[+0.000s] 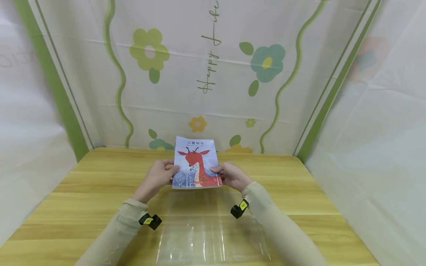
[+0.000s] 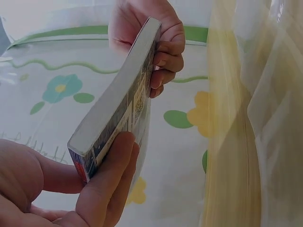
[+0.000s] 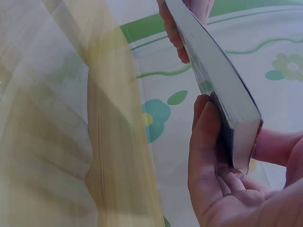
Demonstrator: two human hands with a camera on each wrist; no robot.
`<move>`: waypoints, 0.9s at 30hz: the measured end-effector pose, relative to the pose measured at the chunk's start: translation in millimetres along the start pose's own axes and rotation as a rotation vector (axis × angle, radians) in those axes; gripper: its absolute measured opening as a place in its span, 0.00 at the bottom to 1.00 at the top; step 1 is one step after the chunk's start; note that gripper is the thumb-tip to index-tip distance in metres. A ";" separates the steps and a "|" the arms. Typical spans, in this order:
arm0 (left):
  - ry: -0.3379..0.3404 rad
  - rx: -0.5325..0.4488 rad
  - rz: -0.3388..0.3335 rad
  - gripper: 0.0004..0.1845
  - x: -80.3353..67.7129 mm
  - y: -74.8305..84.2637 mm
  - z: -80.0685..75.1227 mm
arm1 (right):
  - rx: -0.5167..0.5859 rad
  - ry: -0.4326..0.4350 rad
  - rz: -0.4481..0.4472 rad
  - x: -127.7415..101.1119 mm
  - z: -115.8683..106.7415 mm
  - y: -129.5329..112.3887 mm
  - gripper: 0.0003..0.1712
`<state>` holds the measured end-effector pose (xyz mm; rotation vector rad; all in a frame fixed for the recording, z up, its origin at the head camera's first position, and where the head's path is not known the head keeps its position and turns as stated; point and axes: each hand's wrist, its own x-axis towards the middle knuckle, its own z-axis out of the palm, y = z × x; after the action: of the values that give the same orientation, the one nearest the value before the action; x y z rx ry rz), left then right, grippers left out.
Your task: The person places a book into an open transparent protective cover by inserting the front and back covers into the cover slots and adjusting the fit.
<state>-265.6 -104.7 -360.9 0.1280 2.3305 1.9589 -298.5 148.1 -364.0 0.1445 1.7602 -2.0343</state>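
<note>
We see the left hand [image 1: 159, 176] and right hand [image 1: 232, 176] each hold a closed grip on the thin red-deer picture book [image 1: 196, 168]; its back cover stays hidden.

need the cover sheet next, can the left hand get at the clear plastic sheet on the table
Probably yes, once it lets go: the left hand now grips the book along with the right hand. The clear plastic sheet lies flat just below the forearms, nothing on it.

Makeshift recording booth: wooden table [image 1: 299, 184] enclosed by flower-print plastic sheeting [image 1: 206, 74].
</note>
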 end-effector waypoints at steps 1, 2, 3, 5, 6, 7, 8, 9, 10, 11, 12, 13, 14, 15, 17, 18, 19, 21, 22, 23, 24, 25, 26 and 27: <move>-0.006 -0.005 0.005 0.21 -0.6 0.7 1.1 | -0.003 -0.001 -0.006 -1.7 -1.2 -0.4 0.16; -0.007 -0.011 0.005 0.20 -1.3 1.5 2.2 | -0.006 -0.003 -0.011 -3.3 -2.3 -0.9 0.16; -0.010 -0.014 0.005 0.20 -1.8 2.2 3.2 | -0.008 -0.002 -0.015 -5.1 -3.3 -1.3 0.16; -0.021 -0.019 0.003 0.20 -2.9 3.4 4.9 | -0.014 -0.002 -0.020 -8.5 -5.0 -2.0 0.16; -0.029 -0.023 0.001 0.20 -3.7 3.9 5.8 | -0.017 0.001 -0.023 -10.1 -5.8 -2.0 0.17; -0.036 -0.027 0.000 0.20 -4.8 4.6 7.0 | -0.023 0.001 -0.028 -11.9 -6.5 -2.0 0.17; -0.040 -0.028 -0.004 0.19 -5.3 5.2 7.9 | -0.033 0.002 -0.032 -13.7 -7.2 -1.9 0.17; -0.046 -0.027 -0.006 0.19 -5.7 5.6 8.9 | -0.038 0.006 -0.033 -15.4 -8.1 -1.7 0.17; -0.056 -0.023 -0.005 0.19 -6.6 6.1 9.8 | -0.048 0.008 -0.037 -17.0 -9.4 -1.4 0.17; -0.065 -0.020 -0.006 0.19 -7.4 6.9 11.0 | -0.058 0.010 -0.039 -18.7 -10.4 -1.3 0.17; -0.070 -0.017 -0.010 0.18 -8.3 7.7 12.2 | -0.066 0.010 -0.041 -20.5 -11.7 -1.1 0.17; -0.072 -0.016 -0.016 0.18 -9.1 8.0 13.0 | -0.072 0.008 -0.040 -21.9 -12.8 -0.7 0.17; -0.077 -0.011 -0.022 0.18 -9.7 7.9 13.5 | -0.084 0.005 -0.038 -23.2 -14.1 -0.5 0.17; -0.080 -0.006 -0.027 0.18 -10.7 7.9 14.0 | -0.094 -0.003 -0.039 -24.3 -15.3 -0.4 0.16; -0.090 -0.009 -0.037 0.17 -12.6 8.0 15.0 | -0.126 -0.026 -0.042 -27.2 -17.4 -0.9 0.16; -0.097 -0.017 -0.040 0.17 -13.9 7.8 15.2 | -0.140 -0.040 -0.040 -28.7 -18.5 -1.3 0.16; -0.105 -0.024 -0.042 0.17 -15.0 7.4 15.3 | -0.154 -0.054 -0.039 -30.3 -19.4 -1.9 0.16; -0.126 -0.042 -0.044 0.16 -17.0 6.8 15.7 | -0.182 -0.087 -0.043 -34.5 -21.2 -2.9 0.17; -0.137 -0.051 -0.044 0.16 -18.2 6.8 16.1 | -0.194 -0.098 -0.043 -36.7 -22.2 -3.2 0.17; -0.146 -0.057 -0.044 0.16 -19.4 6.9 16.7 | -0.200 -0.109 -0.040 -39.0 -23.1 -3.6 0.16; -0.156 -0.062 -0.043 0.16 -21.0 7.2 17.4 | -0.209 -0.117 -0.041 -41.2 -24.2 -3.7 0.16; -0.163 -0.060 -0.045 0.16 -22.3 7.5 18.4 | -0.219 -0.123 -0.043 -43.6 -25.4 -3.6 0.16; -0.169 -0.059 -0.047 0.15 -23.6 7.9 19.7 | -0.232 -0.128 -0.043 -46.0 -26.7 -3.3 0.15; -0.176 -0.059 -0.049 0.15 -25.2 8.1 21.2 | -0.241 -0.131 -0.039 -48.1 -28.2 -2.8 0.15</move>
<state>-237.8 -85.7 -356.1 0.2265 2.1447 1.9070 -262.3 188.0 -349.3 -0.0956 1.9188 -1.7956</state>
